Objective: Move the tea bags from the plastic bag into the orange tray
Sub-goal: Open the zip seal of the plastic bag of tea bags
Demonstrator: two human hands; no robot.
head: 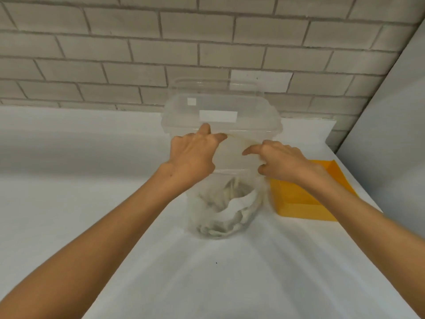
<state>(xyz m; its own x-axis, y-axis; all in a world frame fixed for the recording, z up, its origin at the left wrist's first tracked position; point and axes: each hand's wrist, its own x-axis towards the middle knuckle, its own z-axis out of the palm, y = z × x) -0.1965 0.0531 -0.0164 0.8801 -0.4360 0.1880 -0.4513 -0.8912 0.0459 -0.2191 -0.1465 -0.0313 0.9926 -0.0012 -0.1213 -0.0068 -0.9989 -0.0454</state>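
A clear plastic bag (234,157) stands upright on the white table, its lower part bulging with several pale tea bags (226,210). My left hand (192,155) pinches the bag's top edge at the left, and my right hand (282,161) pinches it at the right, holding the top stretched between them. The orange tray (301,203) lies just right of the bag, under my right forearm; the part of its inside that shows is bare.
A clear lidded plastic container (220,107) stands right behind the bag, against the brick wall (115,54). A grey panel (391,123) closes off the right side. The table is covered in a white cloth (69,169).
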